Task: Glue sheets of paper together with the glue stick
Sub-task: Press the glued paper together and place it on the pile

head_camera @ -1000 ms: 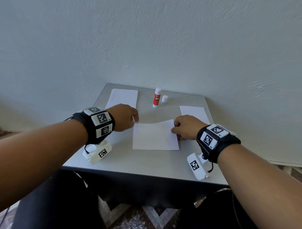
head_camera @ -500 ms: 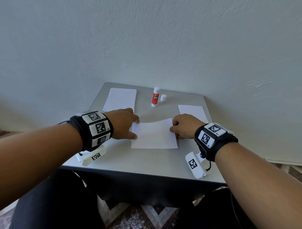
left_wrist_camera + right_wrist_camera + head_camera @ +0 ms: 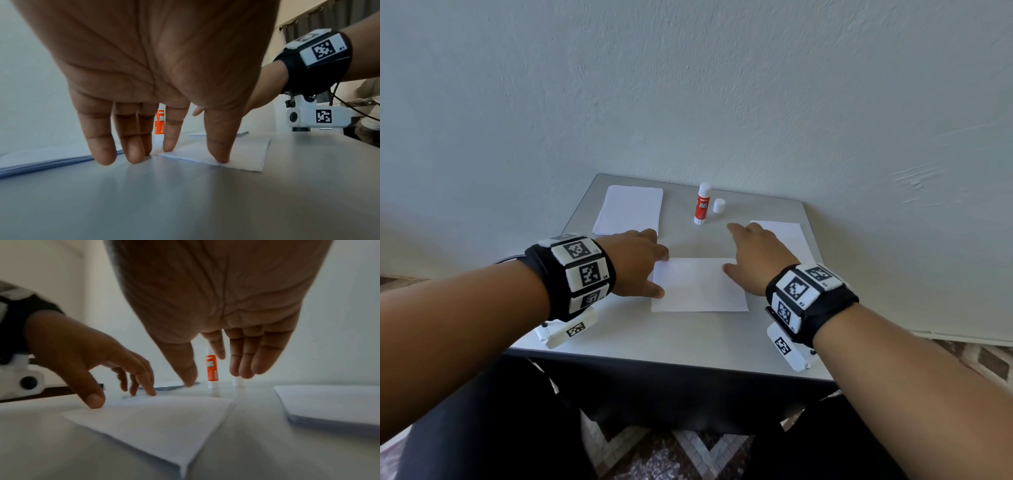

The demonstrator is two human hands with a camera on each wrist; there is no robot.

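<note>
Head view is showing the flat grey square surface (image 3: 688,342) carrying everything, with the white rectangular sheet of paper (image 3: 698,286) in the middle as the landmark. That sheet is now lying flat, where half a second ago its far edge was bowing upward. At the sheet's left edge the left hand (image 3: 635,262) is pressing down with straight, released fingers (image 3: 218,146), grasping nothing. The right hand (image 3: 755,255) is leaving the sheet's right edge, where it was pinching a moment ago, and is reaching beyond the sheet with fingers released. Beyond the sheet the uncapped red-and-white cylindrical glue stick (image 3: 702,204) is standing upright, its small white cap (image 3: 718,206) just beside it. The sheet seems settled, so picking up the glue is probably coming next.
</note>
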